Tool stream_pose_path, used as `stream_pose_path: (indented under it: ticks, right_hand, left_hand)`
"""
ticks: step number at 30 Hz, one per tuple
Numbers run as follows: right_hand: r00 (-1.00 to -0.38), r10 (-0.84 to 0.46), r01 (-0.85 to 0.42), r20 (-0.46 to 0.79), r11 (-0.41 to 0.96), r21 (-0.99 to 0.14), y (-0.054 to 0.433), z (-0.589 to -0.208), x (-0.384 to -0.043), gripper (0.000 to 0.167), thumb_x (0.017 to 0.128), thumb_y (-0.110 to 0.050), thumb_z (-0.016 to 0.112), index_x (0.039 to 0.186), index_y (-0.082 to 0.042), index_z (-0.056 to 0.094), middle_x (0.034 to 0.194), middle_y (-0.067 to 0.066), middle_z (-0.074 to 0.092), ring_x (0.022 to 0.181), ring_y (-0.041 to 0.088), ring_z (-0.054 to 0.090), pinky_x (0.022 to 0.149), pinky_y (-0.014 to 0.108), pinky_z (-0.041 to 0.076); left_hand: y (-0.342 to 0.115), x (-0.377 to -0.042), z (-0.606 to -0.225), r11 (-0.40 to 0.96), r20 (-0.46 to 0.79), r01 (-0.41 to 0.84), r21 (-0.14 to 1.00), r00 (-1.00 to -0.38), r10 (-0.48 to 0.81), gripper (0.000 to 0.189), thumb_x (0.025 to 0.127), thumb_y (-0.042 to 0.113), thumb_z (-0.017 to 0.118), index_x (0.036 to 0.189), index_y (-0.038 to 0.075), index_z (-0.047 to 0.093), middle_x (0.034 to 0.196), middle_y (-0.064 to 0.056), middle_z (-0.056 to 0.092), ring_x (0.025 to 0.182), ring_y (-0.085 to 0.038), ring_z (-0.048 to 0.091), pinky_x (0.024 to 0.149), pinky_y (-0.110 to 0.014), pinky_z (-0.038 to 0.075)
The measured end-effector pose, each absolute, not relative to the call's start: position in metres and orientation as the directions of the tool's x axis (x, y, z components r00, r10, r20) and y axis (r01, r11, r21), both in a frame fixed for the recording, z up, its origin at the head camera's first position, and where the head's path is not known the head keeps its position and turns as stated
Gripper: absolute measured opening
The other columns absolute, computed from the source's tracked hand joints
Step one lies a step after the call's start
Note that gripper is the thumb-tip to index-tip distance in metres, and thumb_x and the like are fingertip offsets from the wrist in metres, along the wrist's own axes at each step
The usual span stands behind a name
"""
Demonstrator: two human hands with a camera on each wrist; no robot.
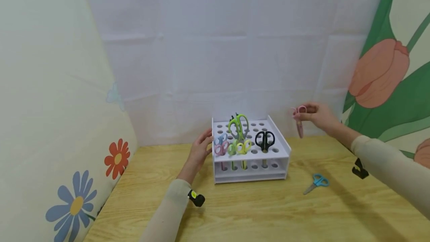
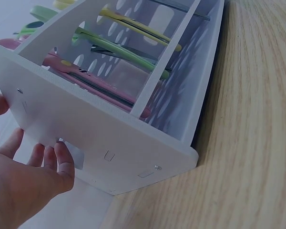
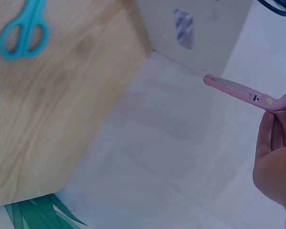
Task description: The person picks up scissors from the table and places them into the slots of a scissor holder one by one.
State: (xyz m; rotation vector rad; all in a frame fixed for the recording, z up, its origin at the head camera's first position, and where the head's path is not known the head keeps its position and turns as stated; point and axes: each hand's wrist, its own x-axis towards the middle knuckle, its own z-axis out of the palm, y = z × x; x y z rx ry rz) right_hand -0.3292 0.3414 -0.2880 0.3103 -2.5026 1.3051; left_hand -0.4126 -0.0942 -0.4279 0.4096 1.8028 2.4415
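Note:
Pink child's scissors (image 1: 300, 129) hang point down from my right hand (image 1: 317, 116), whose thumb and fingers grip the handles, above and to the right of the white rack (image 1: 249, 178). In the right wrist view, the pink blade (image 3: 236, 89) lies across the rack's far lower corner. My left hand (image 1: 200, 148) rests at the rack's left side; in the left wrist view its fingertips touch the side panel (image 2: 105, 138) around a small cutout. Blue-handled scissors (image 1: 320, 180) lie on the table, right of the rack.
Several scissors stand in the rack's holes: black ones (image 1: 265, 140) at front right, yellow ones (image 1: 243, 146) and pink ones (image 1: 221, 148) at front left, larger green ones (image 1: 239, 124) behind. A white sheet (image 1: 208, 59) covers the wall behind the wooden table (image 1: 242, 212).

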Motion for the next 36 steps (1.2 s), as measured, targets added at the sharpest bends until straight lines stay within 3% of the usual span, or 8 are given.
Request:
stream_pose_path:
  ticks: [6,13,22,29,36]
  right_hand:
    - [-0.924,-0.012,-0.342,0.382,0.469,-0.814,0.331,-0.269,-0.335,0.042,0.092,-0.020,0.079,0.123,0.005,0.064,0.099,0.002,0.076,0.093,0.012,0.069,0.085,0.024,0.048]
    - [-0.940,0.005,-0.314,0.342,0.385,-0.868,0.318,-0.263,-0.341,0.047,0.093,-0.022,0.078,0.126,0.005,0.061,0.105,0.005,0.075,0.095,0.019,0.072,0.089,0.028,0.052]
    - [-0.943,-0.018,-0.330,0.334,0.207,-0.921,0.297,-0.278,-0.355,0.041,0.091,-0.004,0.077,0.122,0.012,0.057,0.101,0.010,0.074,0.089,0.020,0.074,0.089,0.035,0.055]
    - [-0.942,-0.008,-0.317,0.336,0.356,-0.879,0.284,-0.291,-0.360,0.042,0.090,-0.008,0.079,0.122,0.010,0.059,0.105,0.011,0.073,0.091,0.015,0.071,0.082,0.025,0.054]
    - [-0.936,-0.024,-0.327,0.352,0.439,-0.837,0.279,-0.303,-0.365,0.042,0.090,-0.013,0.081,0.121,0.008,0.063,0.106,0.016,0.071,0.092,0.014,0.066,0.080,0.025,0.052]
  left_hand:
    - [-0.093,-0.411,-0.425,-0.308,0.173,0.100,0.946,-0.960,0.219,0.046,0.104,0.020,0.059,0.149,0.016,0.053,0.149,-0.009,0.049,0.128,-0.028,0.050,0.106,-0.052,0.041]
    - [-0.092,-0.409,-0.425,-0.312,0.179,0.101,0.945,-0.956,0.232,0.047,0.104,0.019,0.059,0.150,0.014,0.052,0.149,-0.011,0.048,0.129,-0.029,0.049,0.107,-0.053,0.039]
    - [-0.090,-0.408,-0.422,-0.314,0.183,0.105,0.944,-0.956,0.230,0.048,0.104,0.015,0.057,0.152,0.011,0.049,0.152,-0.015,0.045,0.130,-0.030,0.049,0.108,-0.055,0.038]
    - [-0.089,-0.408,-0.423,-0.299,0.183,0.110,0.948,-0.955,0.231,0.052,0.104,0.019,0.058,0.154,0.008,0.045,0.152,-0.015,0.044,0.130,-0.030,0.049,0.107,-0.054,0.039]
    - [-0.087,-0.404,-0.423,-0.316,0.194,0.115,0.942,-0.954,0.231,0.052,0.104,0.017,0.058,0.153,0.007,0.046,0.150,-0.014,0.047,0.130,-0.029,0.049,0.108,-0.055,0.038]
